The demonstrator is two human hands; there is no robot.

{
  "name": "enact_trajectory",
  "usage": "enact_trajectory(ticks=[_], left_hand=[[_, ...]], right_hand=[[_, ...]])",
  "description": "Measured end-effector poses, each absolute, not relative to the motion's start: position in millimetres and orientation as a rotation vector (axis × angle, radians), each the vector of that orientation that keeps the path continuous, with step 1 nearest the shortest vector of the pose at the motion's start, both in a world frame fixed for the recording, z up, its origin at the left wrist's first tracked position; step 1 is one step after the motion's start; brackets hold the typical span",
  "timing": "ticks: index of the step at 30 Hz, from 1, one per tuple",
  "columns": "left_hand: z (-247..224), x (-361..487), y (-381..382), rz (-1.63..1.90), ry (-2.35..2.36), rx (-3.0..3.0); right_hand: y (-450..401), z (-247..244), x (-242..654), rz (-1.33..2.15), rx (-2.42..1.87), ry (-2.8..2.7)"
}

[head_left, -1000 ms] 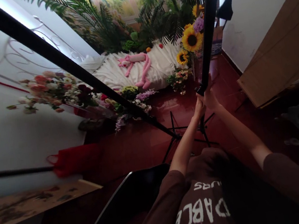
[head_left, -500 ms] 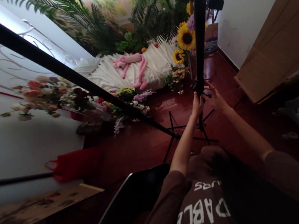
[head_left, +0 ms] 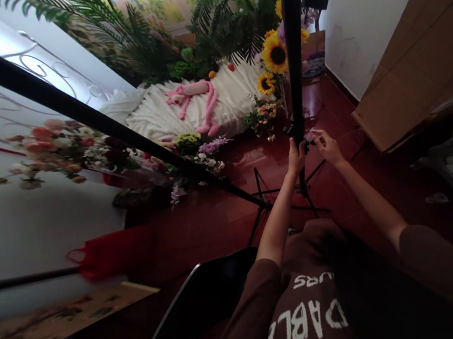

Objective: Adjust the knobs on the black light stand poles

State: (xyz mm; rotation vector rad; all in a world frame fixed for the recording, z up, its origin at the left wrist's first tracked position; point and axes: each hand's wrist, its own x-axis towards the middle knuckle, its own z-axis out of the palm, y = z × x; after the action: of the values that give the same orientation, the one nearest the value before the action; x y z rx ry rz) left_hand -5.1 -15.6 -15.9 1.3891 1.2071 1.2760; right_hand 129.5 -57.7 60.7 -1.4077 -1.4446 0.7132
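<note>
Since half a second ago, the right hand (head_left: 329,148) has drawn its fingers narrower at three o'clock of the black stand (head_left: 292,27), beside a small knob (head_left: 307,144); whether they pinch it, I cannot tell. Left hand (head_left: 294,161) holds the stand, at twelve o'clock ahead; a firm hold there should steady the knob.

Pink plush toy (head_left: 199,88): twelve o'clock, lying on white draped cloth (head_left: 236,96)
Palm fronds (head_left: 141,51): eleven and one o'clock
Sunflowers (head_left: 276,54): one o'clock
Brown board (head_left: 415,59): two o'clock
Red bag (head_left: 108,254): eight o'clock
Coral flowers (head_left: 41,140): between nine and ten o'clock
</note>
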Motion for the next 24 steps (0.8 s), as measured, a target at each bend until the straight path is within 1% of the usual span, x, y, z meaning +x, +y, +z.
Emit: enact_trajectory(ticks=[3,5,7,12,15,17,20,24], left_hand=[[-14.7,-5.1,-16.3,1.276,1.189,1.363],[-13.9,-4.9,-16.7,1.272,1.195,1.353],[-13.6,-4.6,-16.8,1.263,1.215,1.353],[-15.1,-4.6,-16.1,1.243,1.248,1.415],[-15.2,-5.9,-16.3,1.254,1.241,1.448],[-13.8,-7.1,-17.1,1.263,1.232,1.467],[-8.5,-8.6,-19.9,1.268,1.221,1.488],[3.5,-10.0,-27.8,1.257,1.249,1.484]], right_hand=[[-50.3,72.0,129.8,0.766,-1.418,-1.425],[-46.1,75.0,128.6,0.864,-1.420,-1.377],[-42.3,75.8,126.6,1.033,-1.434,-1.279],[-34.3,80.9,126.6,1.581,-1.397,-0.916],[-30.1,86.5,128.6,1.813,-1.346,-0.663],[-28.0,89.0,128.3,1.878,-1.313,-0.497],[-27.0,89.4,125.1,1.888,-1.252,-0.302],[-27.3,85.5,121.8,1.851,-1.203,-0.290]])
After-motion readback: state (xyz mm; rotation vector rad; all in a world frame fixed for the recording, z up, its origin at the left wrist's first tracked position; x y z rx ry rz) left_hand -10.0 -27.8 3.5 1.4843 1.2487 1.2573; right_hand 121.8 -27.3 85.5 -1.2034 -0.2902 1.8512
